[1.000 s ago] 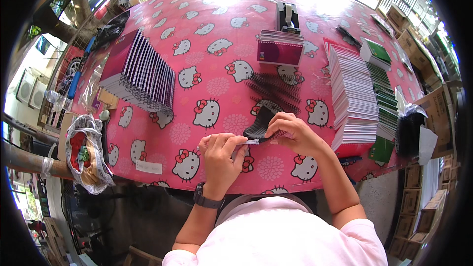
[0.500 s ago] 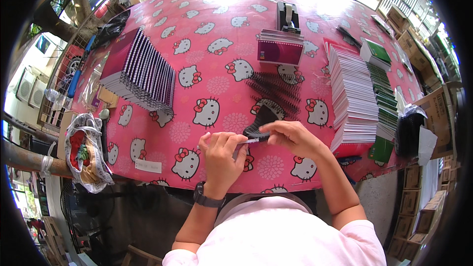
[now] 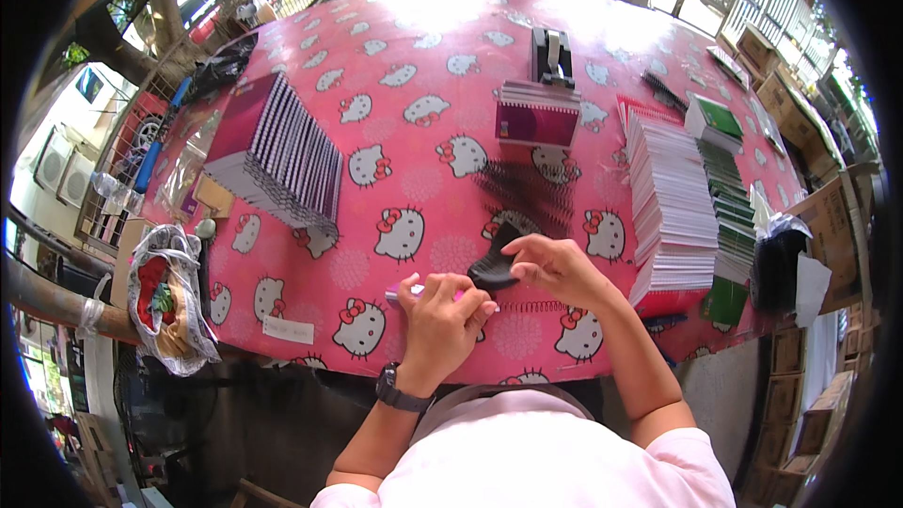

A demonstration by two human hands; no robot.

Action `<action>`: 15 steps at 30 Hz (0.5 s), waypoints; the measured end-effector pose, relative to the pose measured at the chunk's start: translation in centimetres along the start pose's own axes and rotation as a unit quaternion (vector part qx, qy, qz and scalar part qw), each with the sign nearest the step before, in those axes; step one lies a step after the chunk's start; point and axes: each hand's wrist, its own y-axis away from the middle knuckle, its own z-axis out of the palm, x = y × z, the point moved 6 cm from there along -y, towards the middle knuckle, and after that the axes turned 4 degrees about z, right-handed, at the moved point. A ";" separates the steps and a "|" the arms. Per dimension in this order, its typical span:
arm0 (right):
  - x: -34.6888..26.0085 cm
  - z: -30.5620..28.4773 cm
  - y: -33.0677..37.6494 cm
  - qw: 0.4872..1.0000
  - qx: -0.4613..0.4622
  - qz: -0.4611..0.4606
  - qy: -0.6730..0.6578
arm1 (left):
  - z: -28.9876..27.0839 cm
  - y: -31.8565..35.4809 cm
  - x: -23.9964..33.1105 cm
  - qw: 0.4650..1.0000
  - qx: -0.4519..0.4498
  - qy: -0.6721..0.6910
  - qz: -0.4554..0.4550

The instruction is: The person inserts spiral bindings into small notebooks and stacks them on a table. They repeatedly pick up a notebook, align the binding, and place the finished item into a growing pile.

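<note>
My left hand [image 3: 442, 320] is closed around a thin notebook [image 3: 393, 296], seen edge-on, its white and purple edge sticking out on the left. From its right end a dark spiral coil [image 3: 536, 307] runs out to the right above the table. My right hand [image 3: 560, 268] is above the coil, fingers curved, thumb and forefinger apart, with nothing visible between them. Its fingertips are next to a black curved device [image 3: 491, 265]; whether they touch it I cannot tell. Several loose black coils [image 3: 527, 193] lie just beyond.
Spiral-bound purple notebooks [image 3: 282, 160] stand stacked at the left. A smaller purple stack [image 3: 536, 118] and a tape dispenser [image 3: 551, 58] are farther back. White page blocks [image 3: 673, 216] and green-covered pads [image 3: 729, 202] line the right. A cloth-lined basket [image 3: 167, 296] hangs by the left edge.
My left hand has turned and the notebook's edge now shows on its left. The coil now stretches out to the right. My right hand has shifted slightly right and down. The whole view has tilted slightly.
</note>
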 end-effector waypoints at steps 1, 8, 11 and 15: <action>-0.2 -0.7 -0.2 0.995 0.049 -0.045 0.070 | -0.2 -0.1 0.5 1.000 0.000 0.006 -0.005; -0.1 1.6 -1.6 0.949 0.059 -0.058 0.303 | -0.1 -0.1 -0.3 1.000 -0.017 0.006 0.013; 0.3 1.7 -1.6 0.935 0.080 -0.076 0.336 | -0.5 -0.3 -0.2 0.999 0.014 0.016 0.026; 0.1 0.9 -1.1 0.990 0.023 -0.096 0.099 | -1.8 0.8 -2.4 0.999 0.013 -0.003 0.029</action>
